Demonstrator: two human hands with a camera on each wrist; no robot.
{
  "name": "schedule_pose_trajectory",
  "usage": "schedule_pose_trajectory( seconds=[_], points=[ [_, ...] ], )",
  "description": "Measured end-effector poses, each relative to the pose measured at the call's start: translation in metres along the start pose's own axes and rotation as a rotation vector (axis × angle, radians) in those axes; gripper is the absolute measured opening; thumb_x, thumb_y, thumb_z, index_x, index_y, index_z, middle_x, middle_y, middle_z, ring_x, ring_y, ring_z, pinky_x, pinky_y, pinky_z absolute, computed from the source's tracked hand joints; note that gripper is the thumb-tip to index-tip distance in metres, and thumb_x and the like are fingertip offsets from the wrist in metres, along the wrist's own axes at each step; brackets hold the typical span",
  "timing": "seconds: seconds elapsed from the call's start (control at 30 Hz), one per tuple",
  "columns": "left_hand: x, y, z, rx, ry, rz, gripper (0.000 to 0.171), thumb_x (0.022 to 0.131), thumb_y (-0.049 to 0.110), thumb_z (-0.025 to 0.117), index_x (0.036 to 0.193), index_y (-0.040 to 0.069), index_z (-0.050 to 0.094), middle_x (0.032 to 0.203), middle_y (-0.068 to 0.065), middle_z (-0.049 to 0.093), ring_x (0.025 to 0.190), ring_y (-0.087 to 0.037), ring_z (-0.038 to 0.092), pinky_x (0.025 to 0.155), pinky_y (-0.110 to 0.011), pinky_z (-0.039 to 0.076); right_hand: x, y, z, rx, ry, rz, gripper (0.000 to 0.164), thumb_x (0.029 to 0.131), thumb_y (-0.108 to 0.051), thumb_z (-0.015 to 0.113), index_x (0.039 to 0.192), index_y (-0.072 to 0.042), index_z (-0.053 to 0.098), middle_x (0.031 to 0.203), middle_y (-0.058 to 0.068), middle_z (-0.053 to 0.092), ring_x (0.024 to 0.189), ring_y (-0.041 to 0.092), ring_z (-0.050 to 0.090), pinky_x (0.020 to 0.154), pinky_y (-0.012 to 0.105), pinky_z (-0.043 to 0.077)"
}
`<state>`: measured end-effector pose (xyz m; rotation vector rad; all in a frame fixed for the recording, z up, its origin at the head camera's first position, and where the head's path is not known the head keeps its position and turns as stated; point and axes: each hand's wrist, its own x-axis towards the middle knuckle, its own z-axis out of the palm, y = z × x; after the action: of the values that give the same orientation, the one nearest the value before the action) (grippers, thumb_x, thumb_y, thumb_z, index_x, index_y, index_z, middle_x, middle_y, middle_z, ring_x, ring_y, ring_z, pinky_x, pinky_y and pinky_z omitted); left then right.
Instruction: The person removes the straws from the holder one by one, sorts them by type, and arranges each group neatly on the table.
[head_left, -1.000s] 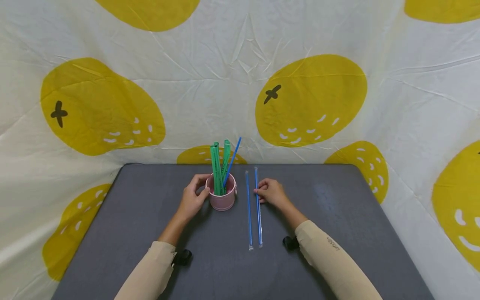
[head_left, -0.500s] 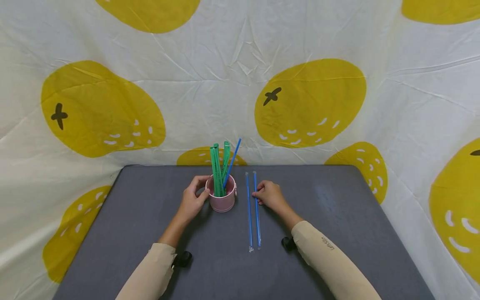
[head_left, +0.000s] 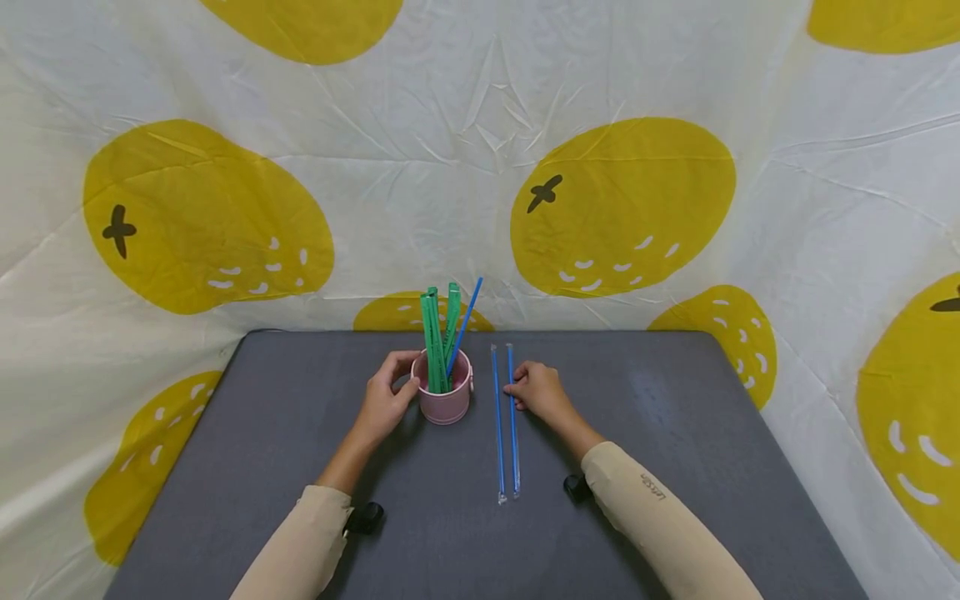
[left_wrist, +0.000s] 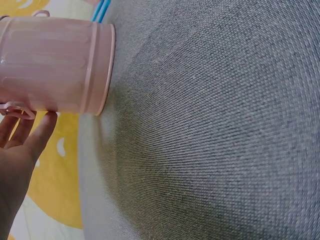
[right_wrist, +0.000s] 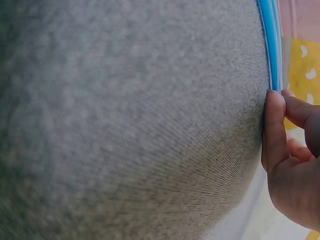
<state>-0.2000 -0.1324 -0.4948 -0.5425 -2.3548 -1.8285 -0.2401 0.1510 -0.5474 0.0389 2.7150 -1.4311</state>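
A small pink bucket (head_left: 444, 407) stands upright on the dark grey table, with several green-wrapped sticks (head_left: 434, 342) and a blue straw (head_left: 467, 321) leaning in it. My left hand (head_left: 386, 398) holds the bucket by its left side, thumb at the near rim. In the left wrist view, fingertips (left_wrist: 48, 120) touch its wall beside a small loop handle (left_wrist: 19, 109). Right of the bucket lie two blue straws in clear wrappers, nearly parallel. The nearer-to-bucket straw (head_left: 498, 425) is untouched; my right hand (head_left: 538, 388) pinches the right-hand straw (head_left: 514, 442) above its middle, between thumb and finger.
The grey table (head_left: 637, 400) ends at a white cloth backdrop (head_left: 420, 208) printed with yellow fruit shapes. Black wrist cameras (head_left: 365, 518) sit under both beige sleeves (head_left: 667, 508), low over the tabletop.
My right hand has shifted slightly left with its straw, whose lower end swung left, closer to the other straw. The left hand and the bucket have kept their place.
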Motion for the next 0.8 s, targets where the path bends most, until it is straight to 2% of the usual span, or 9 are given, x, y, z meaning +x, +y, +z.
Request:
schedule_pose_trajectory(
  seconds=[0.2, 0.33, 0.37, 0.8],
  points=[
    [0.0007, -0.0067, 0.0004, -0.018, 0.005, 0.006, 0.038, 0.092, 0.002, 0.058, 0.129, -0.004, 0.051, 0.129, -0.024, 0.057, 0.123, -0.044, 0.053, 0.094, -0.057, 0.047, -0.0016, 0.0005, -0.0004, -0.007, -0.006, -0.016, 0.027, 0.079, -0.01, 0.077, 0.097, 0.004, 0.063, 0.068, 0.009, 0.07, 0.048, 0.014, 0.063, 0.046, 0.026, 0.052],
    [0.0003, -0.0054, 0.0005, -0.027, 0.005, 0.011, 0.038, 0.092, 0.002, 0.058, 0.13, -0.005, 0.05, 0.13, -0.025, 0.056, 0.123, -0.045, 0.053, 0.095, -0.059, 0.046, -0.0022, 0.0002, -0.0008, -0.011, -0.007, -0.025, 0.028, 0.079, -0.01, 0.077, 0.098, 0.005, 0.063, 0.068, 0.009, 0.069, 0.048, 0.014, 0.063, 0.045, 0.026, 0.052],
    [-0.0005, 0.0, -0.0003, -0.026, -0.004, 0.007, 0.039, 0.093, 0.003, 0.057, 0.13, -0.007, 0.049, 0.13, -0.028, 0.055, 0.123, -0.046, 0.052, 0.095, -0.059, 0.045, -0.0023, 0.0001, -0.0007, -0.019, -0.007, -0.028, 0.028, 0.079, -0.01, 0.077, 0.098, 0.005, 0.063, 0.068, 0.009, 0.069, 0.048, 0.014, 0.063, 0.045, 0.026, 0.052],
    [-0.0007, 0.0012, -0.0009, -0.035, -0.008, 0.01, 0.04, 0.093, 0.002, 0.057, 0.13, -0.007, 0.049, 0.13, -0.029, 0.055, 0.124, -0.046, 0.051, 0.096, -0.058, 0.045, -0.0025, 0.0005, -0.0016, -0.031, -0.012, -0.02, 0.029, 0.08, -0.014, 0.077, 0.1, 0.003, 0.065, 0.069, 0.006, 0.067, 0.05, 0.014, 0.064, 0.047, 0.026, 0.053]
  ],
)
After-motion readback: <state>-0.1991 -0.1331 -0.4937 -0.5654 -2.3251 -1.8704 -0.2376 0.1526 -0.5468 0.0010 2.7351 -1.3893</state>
